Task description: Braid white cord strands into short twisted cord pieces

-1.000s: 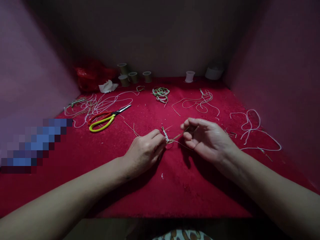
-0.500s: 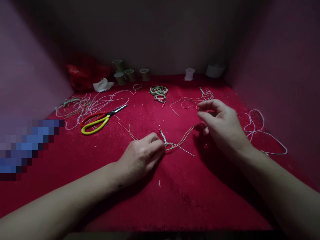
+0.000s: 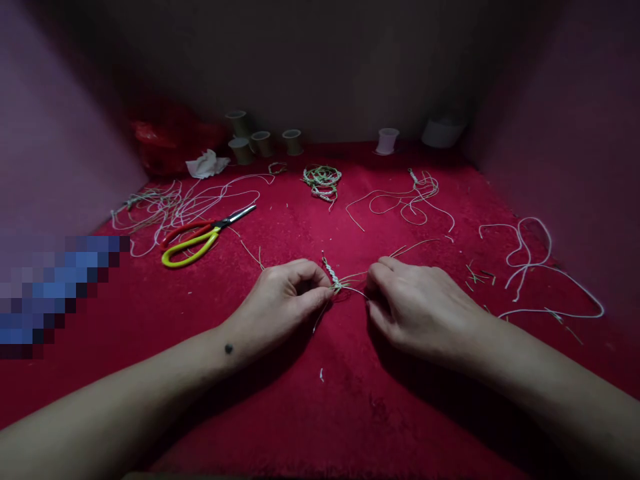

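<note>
A short braided cord (image 3: 331,272), pale with a looped tip, lies on the red cloth (image 3: 345,413) between my hands. My left hand (image 3: 295,287) pinches the strands at its lower end, thumb against the forefinger. Several thin strands (image 3: 353,277) run from the braid to the right. My right hand (image 3: 407,293) is closed around them with its fingers curled under, and loose ends stick out behind its knuckles. Which strand sits in which fingertips is hidden.
Scissors (image 3: 207,240) with red and yellow handles lie at the left beside tangled cords (image 3: 175,210). A braided coil (image 3: 321,180), thread spools (image 3: 291,142) and a white spool (image 3: 387,141) stand farther back. White cord (image 3: 527,267) and clippings (image 3: 477,272) are at the right.
My right hand has moved down and inward and closed on the strands. My left hand has turned so its thumb and forefinger pinch show. The view has shifted slightly.
</note>
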### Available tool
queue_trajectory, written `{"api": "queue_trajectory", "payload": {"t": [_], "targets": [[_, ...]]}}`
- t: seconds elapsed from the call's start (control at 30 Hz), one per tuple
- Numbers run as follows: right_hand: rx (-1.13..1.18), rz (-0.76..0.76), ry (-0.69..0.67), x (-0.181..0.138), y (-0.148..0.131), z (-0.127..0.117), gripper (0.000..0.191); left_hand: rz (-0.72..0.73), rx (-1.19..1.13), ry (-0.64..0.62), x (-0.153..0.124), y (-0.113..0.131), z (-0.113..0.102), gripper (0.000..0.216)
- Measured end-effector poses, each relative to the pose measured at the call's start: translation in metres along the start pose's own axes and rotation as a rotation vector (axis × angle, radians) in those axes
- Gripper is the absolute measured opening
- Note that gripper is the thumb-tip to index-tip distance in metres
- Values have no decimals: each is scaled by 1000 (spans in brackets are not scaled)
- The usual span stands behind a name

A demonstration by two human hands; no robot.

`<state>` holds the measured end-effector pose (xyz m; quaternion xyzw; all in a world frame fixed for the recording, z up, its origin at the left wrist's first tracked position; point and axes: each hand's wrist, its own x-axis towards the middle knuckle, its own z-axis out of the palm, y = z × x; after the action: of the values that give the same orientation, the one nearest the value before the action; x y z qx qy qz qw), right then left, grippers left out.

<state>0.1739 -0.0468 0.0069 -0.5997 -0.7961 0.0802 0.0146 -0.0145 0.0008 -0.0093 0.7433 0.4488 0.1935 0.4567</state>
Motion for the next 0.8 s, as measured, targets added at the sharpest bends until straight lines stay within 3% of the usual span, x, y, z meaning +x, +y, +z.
{"api": "queue_trajectory", "payload": {"t": [0.17, 0.3, 0.57, 0.8], "targets": [[-61, -47, 2, 3, 2, 9, 12, 22, 62, 31, -1, 1, 1, 10], [20, -34, 29, 5, 4, 11, 11, 22, 54, 34, -2, 0, 2, 10], [654, 2, 30, 3, 3, 2, 9, 42, 69, 50, -1, 0, 2, 9], [1191, 111, -116, 9, 3, 5, 20, 62, 89, 62, -1, 2, 3, 10]]}}
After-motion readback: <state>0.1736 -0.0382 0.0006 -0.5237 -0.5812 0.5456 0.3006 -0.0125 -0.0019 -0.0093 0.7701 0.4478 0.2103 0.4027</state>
